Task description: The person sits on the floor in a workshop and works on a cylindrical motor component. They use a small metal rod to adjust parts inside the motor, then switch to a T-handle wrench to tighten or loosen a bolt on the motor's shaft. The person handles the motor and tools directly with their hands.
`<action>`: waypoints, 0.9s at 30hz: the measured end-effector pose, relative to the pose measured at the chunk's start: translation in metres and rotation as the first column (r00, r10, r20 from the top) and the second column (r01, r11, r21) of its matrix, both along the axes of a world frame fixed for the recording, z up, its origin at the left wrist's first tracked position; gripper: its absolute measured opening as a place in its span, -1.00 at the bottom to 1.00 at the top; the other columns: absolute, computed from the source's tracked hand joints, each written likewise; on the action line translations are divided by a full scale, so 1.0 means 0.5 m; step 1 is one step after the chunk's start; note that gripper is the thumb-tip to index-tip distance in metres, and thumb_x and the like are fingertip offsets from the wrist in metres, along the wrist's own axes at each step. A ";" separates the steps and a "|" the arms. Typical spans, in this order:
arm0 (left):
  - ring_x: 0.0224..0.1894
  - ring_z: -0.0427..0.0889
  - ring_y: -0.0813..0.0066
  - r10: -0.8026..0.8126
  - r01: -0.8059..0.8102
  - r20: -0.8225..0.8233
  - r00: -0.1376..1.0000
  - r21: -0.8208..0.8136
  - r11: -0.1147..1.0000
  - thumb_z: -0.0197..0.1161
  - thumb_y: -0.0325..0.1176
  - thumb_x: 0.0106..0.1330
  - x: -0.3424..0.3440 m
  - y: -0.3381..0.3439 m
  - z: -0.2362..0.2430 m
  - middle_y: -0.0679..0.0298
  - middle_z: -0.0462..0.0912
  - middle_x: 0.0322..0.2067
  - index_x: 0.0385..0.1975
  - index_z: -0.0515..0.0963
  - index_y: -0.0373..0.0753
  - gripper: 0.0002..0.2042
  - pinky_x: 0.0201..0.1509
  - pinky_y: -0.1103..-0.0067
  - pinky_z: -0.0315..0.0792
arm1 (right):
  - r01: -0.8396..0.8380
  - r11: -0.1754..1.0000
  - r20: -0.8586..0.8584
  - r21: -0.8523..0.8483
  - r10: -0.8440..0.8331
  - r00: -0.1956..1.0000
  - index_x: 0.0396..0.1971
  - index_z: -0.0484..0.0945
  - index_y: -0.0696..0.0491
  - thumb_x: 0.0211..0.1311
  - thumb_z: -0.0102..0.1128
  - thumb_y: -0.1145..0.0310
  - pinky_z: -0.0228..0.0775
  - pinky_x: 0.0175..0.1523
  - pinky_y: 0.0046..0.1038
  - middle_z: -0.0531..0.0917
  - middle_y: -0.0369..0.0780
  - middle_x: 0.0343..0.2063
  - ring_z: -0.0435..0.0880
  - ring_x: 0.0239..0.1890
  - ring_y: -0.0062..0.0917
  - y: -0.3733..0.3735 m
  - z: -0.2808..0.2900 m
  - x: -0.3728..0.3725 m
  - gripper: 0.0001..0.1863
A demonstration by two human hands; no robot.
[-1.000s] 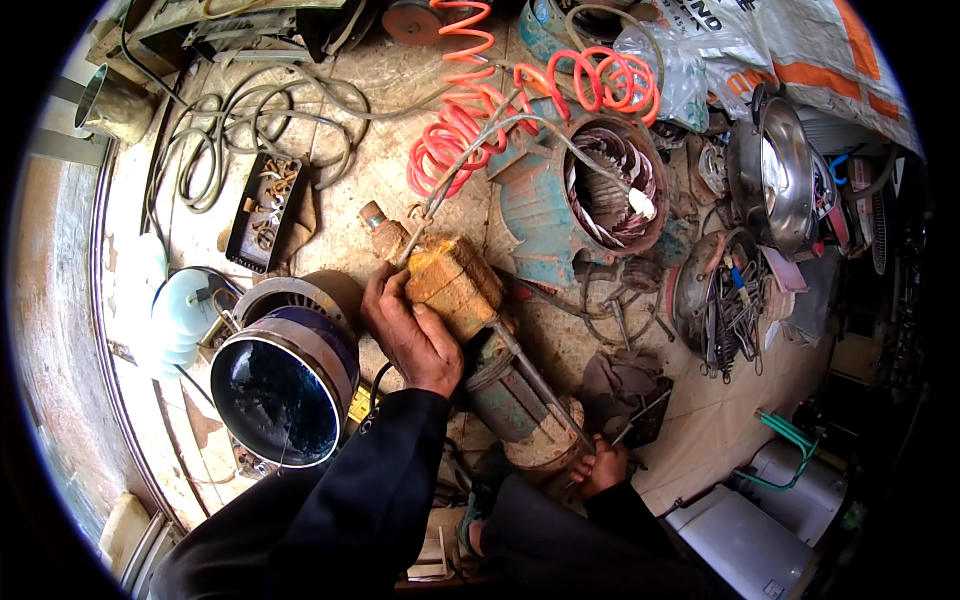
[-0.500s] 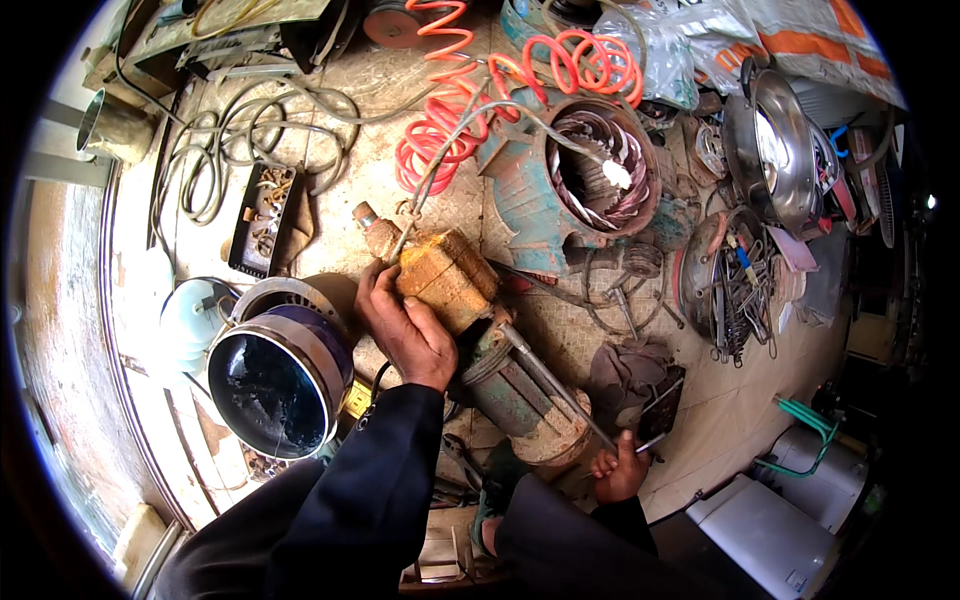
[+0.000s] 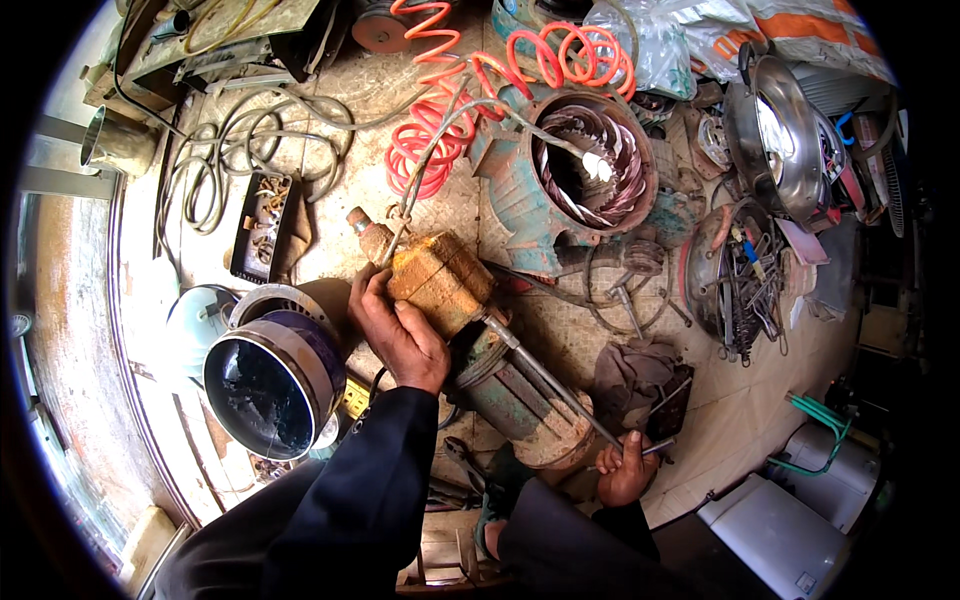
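Cluttered workshop floor, left hand [image 3: 400,335] grip clamped on rusty rotor [image 3: 435,280], right hand [image 3: 625,470] pinching rod [image 3: 555,385]

A crumpled clear plastic bag [image 3: 640,40] lies at the top, beside a grey woven sack with an orange stripe [image 3: 810,30] at the top right. A small white label [image 3: 806,580] sits on the white box at the lower right.

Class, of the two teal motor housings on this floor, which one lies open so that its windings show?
The large teal motor housing beside the coiled red air hose; the rusty one between the hands is closed.
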State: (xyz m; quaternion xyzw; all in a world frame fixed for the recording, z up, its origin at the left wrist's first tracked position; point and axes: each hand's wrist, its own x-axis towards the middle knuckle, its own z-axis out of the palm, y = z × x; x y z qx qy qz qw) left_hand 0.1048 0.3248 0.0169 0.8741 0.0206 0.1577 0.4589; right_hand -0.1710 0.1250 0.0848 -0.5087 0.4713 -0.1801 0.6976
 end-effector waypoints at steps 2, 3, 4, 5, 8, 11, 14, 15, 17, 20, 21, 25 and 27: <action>0.26 0.35 -0.09 0.001 -0.001 0.003 1.000 0.001 1.000 -0.08 -0.39 0.35 0.001 0.003 0.000 -0.14 0.36 0.19 0.11 0.37 -0.42 -0.63 0.40 0.18 0.17 | -0.025 1.000 -0.001 -0.011 0.025 1.000 -0.48 0.39 0.08 0.53 0.12 0.16 0.08 -0.62 -0.54 0.18 -0.39 -0.75 0.16 -0.75 -0.71 0.002 -0.002 0.002 -0.62; 0.26 0.35 -0.09 0.001 -0.001 0.004 1.000 -0.001 1.000 -0.08 -0.39 0.35 0.000 0.002 0.000 -0.14 0.36 0.19 0.11 0.37 -0.42 -0.63 0.41 0.18 0.17 | -0.022 1.000 -0.001 -0.015 0.022 1.000 -0.48 0.39 0.08 0.53 0.11 0.16 0.09 -0.62 -0.54 0.18 -0.39 -0.75 0.17 -0.75 -0.71 0.002 -0.002 0.003 -0.62; 0.26 0.35 -0.09 0.000 0.000 0.005 1.000 -0.003 1.000 -0.08 -0.39 0.35 0.000 0.001 0.001 -0.14 0.36 0.19 0.11 0.37 -0.42 -0.63 0.41 0.18 0.17 | -0.020 1.000 0.000 -0.019 0.020 1.000 -0.49 0.39 0.08 0.54 0.11 0.17 0.09 -0.62 -0.54 0.18 -0.39 -0.75 0.17 -0.75 -0.71 0.002 -0.003 0.003 -0.61; 0.26 0.35 -0.09 0.000 0.000 0.005 1.000 -0.004 1.000 -0.07 -0.39 0.35 -0.001 0.001 0.001 -0.14 0.36 0.18 0.10 0.37 -0.42 -0.63 0.41 0.18 0.17 | -0.018 1.000 0.000 -0.024 0.018 1.000 -0.49 0.38 0.08 0.54 0.11 0.17 0.09 -0.62 -0.54 0.18 -0.39 -0.75 0.17 -0.75 -0.71 0.002 -0.004 0.002 -0.61; 0.26 0.36 -0.09 0.002 -0.002 0.007 1.000 -0.015 1.000 -0.07 -0.39 0.35 0.000 0.000 -0.002 -0.14 0.36 0.18 0.10 0.38 -0.42 -0.63 0.41 0.18 0.17 | 0.010 0.999 0.021 -0.044 -0.009 1.000 -0.51 0.38 0.08 0.53 0.11 0.18 0.10 -0.62 -0.53 0.20 -0.38 -0.75 0.17 -0.76 -0.71 0.005 -0.014 -0.001 -0.61; 0.26 0.35 -0.10 0.007 -0.007 -0.004 1.000 -0.014 1.000 -0.07 -0.40 0.34 0.000 0.002 -0.002 -0.15 0.35 0.19 0.10 0.38 -0.42 -0.63 0.42 0.17 0.17 | -0.027 0.998 0.014 -0.054 0.028 1.000 -0.50 0.38 0.08 0.55 0.08 0.19 0.18 -0.55 -0.50 0.28 -0.35 -0.72 0.24 -0.71 -0.68 0.011 -0.010 0.001 -0.62; 0.27 0.35 -0.11 0.003 -0.003 -0.008 1.000 -0.017 1.000 -0.07 -0.41 0.34 0.000 -0.001 -0.001 -0.16 0.35 0.19 0.11 0.38 -0.43 -0.62 0.42 0.17 0.16 | -0.054 0.963 -0.043 -0.266 0.045 0.998 -0.48 0.40 0.09 0.55 0.07 0.15 0.24 -0.46 -0.49 0.36 -0.32 -0.66 0.32 -0.63 -0.65 0.018 -0.025 -0.004 -0.60; 0.27 0.35 -0.11 0.006 -0.007 -0.014 1.000 -0.024 1.000 -0.07 -0.42 0.34 0.000 0.000 0.001 -0.17 0.35 0.19 0.11 0.38 -0.43 -0.62 0.42 0.17 0.16 | -0.115 0.927 -0.107 -0.356 0.081 0.991 -0.48 0.40 0.09 0.55 0.07 0.14 0.25 -0.43 -0.49 0.37 -0.31 -0.65 0.33 -0.61 -0.64 0.019 -0.030 -0.008 -0.60; 0.28 0.34 -0.11 0.012 -0.013 -0.024 1.000 -0.037 0.999 -0.07 -0.43 0.33 0.000 0.001 0.004 -0.17 0.35 0.20 0.11 0.38 -0.43 -0.62 0.43 0.17 0.16 | -0.243 0.822 -0.244 -0.514 0.132 0.961 -0.47 0.40 0.10 0.55 0.06 0.13 0.28 -0.38 -0.49 0.40 -0.29 -0.62 0.36 -0.56 -0.63 0.019 -0.035 -0.016 -0.60; 0.30 0.36 -0.04 0.016 -0.017 -0.015 1.000 -0.024 1.000 -0.11 -0.44 0.36 -0.001 -0.001 0.002 -0.12 0.37 0.20 0.13 0.39 -0.44 -0.62 0.44 0.23 0.16 | -0.141 0.970 -0.151 -0.199 0.112 0.982 -0.48 0.38 0.10 0.55 0.07 0.12 0.25 -0.44 -0.48 0.36 -0.32 -0.64 0.34 -0.60 -0.64 0.014 -0.031 -0.011 -0.58; 0.29 0.36 -0.04 0.017 -0.018 -0.017 1.000 -0.019 1.000 -0.11 -0.44 0.36 -0.001 0.000 0.001 -0.12 0.37 0.20 0.12 0.39 -0.44 -0.62 0.44 0.23 0.16 | -0.082 0.986 -0.155 -0.145 0.059 0.986 -0.49 0.37 0.09 0.56 0.07 0.13 0.23 -0.47 -0.48 0.34 -0.33 -0.65 0.32 -0.62 -0.65 0.013 -0.029 -0.004 -0.58; 0.28 0.36 -0.05 0.019 -0.019 -0.017 1.000 -0.012 1.000 -0.11 -0.42 0.38 -0.001 0.000 0.000 -0.12 0.37 0.19 0.12 0.39 -0.44 -0.63 0.43 0.23 0.17 | 0.050 0.997 -0.170 -0.065 -0.060 0.984 -0.52 0.33 0.02 0.55 0.10 0.16 0.18 -0.59 -0.47 0.29 -0.37 -0.69 0.23 -0.72 -0.68 0.012 -0.030 0.020 -0.60; 0.28 0.36 -0.05 0.015 -0.015 -0.016 1.000 -0.010 1.000 -0.11 -0.40 0.40 -0.001 0.000 0.000 -0.12 0.37 0.18 0.11 0.39 -0.44 -0.64 0.43 0.22 0.17 | 0.025 0.996 -0.178 -0.081 -0.040 0.983 -0.54 0.31 -0.02 0.55 0.12 0.17 0.16 -0.63 -0.47 0.26 -0.38 -0.72 0.20 -0.75 -0.69 0.010 -0.032 0.022 -0.60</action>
